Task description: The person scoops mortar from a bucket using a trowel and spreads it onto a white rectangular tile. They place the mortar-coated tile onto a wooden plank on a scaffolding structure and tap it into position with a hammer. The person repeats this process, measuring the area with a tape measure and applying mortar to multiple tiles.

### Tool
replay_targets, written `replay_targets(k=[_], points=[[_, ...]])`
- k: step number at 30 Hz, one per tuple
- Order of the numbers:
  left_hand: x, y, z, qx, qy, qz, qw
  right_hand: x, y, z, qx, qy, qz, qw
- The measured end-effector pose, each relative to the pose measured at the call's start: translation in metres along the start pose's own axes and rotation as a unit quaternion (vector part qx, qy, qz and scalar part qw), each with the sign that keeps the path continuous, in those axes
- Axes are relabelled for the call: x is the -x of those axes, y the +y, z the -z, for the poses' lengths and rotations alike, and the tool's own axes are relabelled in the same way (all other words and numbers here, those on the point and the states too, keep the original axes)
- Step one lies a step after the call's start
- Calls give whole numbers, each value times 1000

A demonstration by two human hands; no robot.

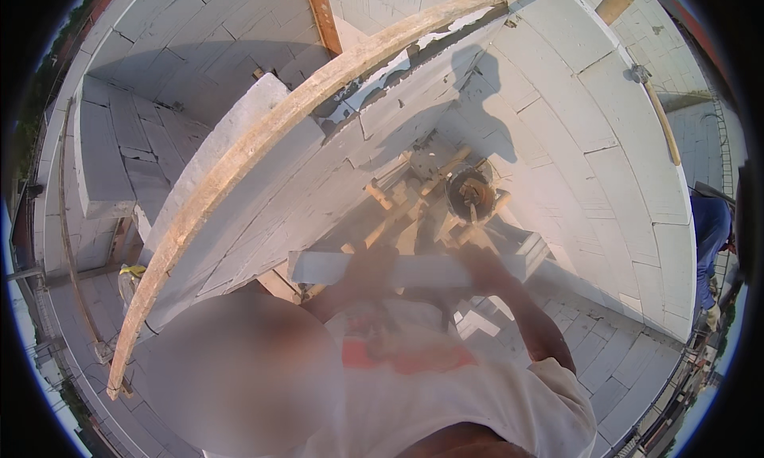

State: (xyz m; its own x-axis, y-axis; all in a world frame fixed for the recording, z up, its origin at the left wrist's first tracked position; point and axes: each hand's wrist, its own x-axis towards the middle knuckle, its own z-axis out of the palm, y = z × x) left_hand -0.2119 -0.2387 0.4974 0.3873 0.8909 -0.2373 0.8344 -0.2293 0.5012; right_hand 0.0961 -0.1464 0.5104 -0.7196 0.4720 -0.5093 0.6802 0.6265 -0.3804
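A long, pale building block (430, 271) is held level in front of my body between both hands. My left hand (370, 268) lies over it left of the middle, closed on its upper edge. Near the block's right end, my right hand (481, 267) grips it the same way. A blurred patch hides much of my left arm. Below and beyond the block are a round bucket (471, 194) with something brown inside and several scattered wood pieces (382, 197).
A long wooden plank (239, 159) crosses from lower left to top. Block walls (605, 163) rise around the space; grey mortar (382, 82) lies along one wall top. A wooden-handled tool (660, 116) rests on the right wall. Another person in blue (710, 243) bends at far right.
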Motion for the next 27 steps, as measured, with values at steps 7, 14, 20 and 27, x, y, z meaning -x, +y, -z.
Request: replay_targets(k=[7, 14, 20, 27], points=[[-30, 25, 28, 17, -14, 145, 989, -51, 57, 27, 45, 25, 79, 996], [-50, 51, 13, 8, 19, 245, 969, -108, 75, 56, 39, 35, 273, 961], [-41, 62, 46, 79, 6, 290, 954, -117, 61, 102, 27, 20, 328, 944], [0, 117, 169, 55, 35, 232, 971, -58, -10, 266, 128, 23, 383, 915]])
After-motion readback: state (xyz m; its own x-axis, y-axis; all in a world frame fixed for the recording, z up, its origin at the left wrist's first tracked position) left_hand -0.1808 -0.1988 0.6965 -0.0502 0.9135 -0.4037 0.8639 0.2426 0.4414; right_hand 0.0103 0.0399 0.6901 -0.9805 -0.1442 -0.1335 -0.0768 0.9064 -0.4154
